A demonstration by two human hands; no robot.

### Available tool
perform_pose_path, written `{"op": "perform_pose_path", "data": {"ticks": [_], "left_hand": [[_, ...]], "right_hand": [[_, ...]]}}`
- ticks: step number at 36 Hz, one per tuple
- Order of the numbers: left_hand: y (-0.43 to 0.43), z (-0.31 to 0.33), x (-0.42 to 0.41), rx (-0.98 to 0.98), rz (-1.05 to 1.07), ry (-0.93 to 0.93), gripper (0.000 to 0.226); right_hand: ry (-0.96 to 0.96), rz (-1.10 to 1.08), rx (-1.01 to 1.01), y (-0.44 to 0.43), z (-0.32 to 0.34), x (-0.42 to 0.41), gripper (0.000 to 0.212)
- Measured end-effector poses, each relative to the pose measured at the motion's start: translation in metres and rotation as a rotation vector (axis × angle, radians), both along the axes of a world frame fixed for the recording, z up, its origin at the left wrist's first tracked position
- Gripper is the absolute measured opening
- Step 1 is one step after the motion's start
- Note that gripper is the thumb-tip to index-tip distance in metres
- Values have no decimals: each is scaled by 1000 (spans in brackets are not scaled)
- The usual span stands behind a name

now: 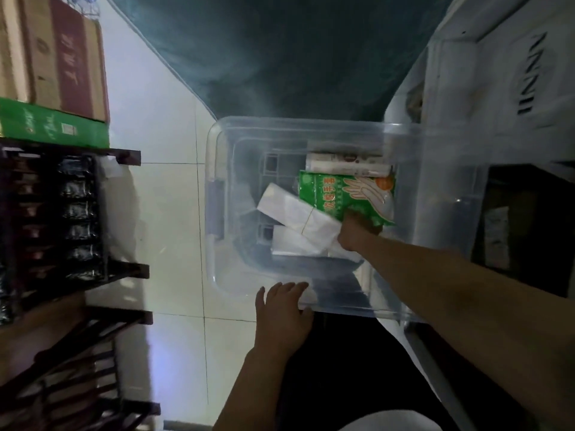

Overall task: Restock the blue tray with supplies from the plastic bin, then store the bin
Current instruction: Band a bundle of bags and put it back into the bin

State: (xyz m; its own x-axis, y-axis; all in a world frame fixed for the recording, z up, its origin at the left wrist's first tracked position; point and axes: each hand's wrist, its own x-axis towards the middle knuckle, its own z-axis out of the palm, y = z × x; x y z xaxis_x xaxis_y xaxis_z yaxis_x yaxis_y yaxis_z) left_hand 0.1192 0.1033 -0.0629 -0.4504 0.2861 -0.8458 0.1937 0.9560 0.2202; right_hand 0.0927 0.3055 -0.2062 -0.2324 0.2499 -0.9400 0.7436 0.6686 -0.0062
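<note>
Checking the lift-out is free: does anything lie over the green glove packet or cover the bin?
Nothing visible does. The right hand grips the green glove packet, which lies atop the white packs; the plastic bin has no lid on, and the left hand rests on its near rim.

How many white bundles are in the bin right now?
2. One bundle lies diagonally across the bin's middle, touching the green pack; the other lies nearer the camera, partly under it. The right hand, gripping the green pack, may hide more.

white box [529, 73]: "IINNN"? | green packet [339, 194]: Chinese characters, illegible
</note>
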Motion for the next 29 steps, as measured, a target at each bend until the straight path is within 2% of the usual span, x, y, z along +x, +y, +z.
{"op": "perform_pose_path", "data": {"ticks": [2, 7, 10, 12, 14, 16, 19, 21, 25, 29], "left_hand": [[3, -1, -6, 26, -41, -29, 52], [9, -1, -36, 53, 14, -149, 45], [12, 3, -58, 21, 95, -120, 43], [19, 7, -69, 0, 149, -74, 40], [31, 12, -74, -16, 295, -62, 38], [46, 20, -76, 14, 538, -79, 38], [62, 34, -78, 68, 992, -141, 26], [66, 44, -79, 86, 1172, -233, 28], [71, 66, -85, 227, 1323, -475, 36], [76, 102, -89, 503, 1351, -606, 39]], "right_hand": [[-39, 31, -19, 0, -2, 9, 55], [130, -138, -116, 3, 9, 31, 39], [37, -231, -124, 2, 34, 29, 36], [-6, -315, -203, 1, 52, 23, 35], [-27, -470, -320, 1, 72, 15, 42], [-42, -716, -451, -1, 94, 9, 48], [55, -945, -554, 2, 132, 6, 43], [157, -1024, -594, 7, 161, 10, 36], [371, -1045, -659, 25, 231, 31, 31], [513, -956, -736, 41, 297, 76, 29]]}}
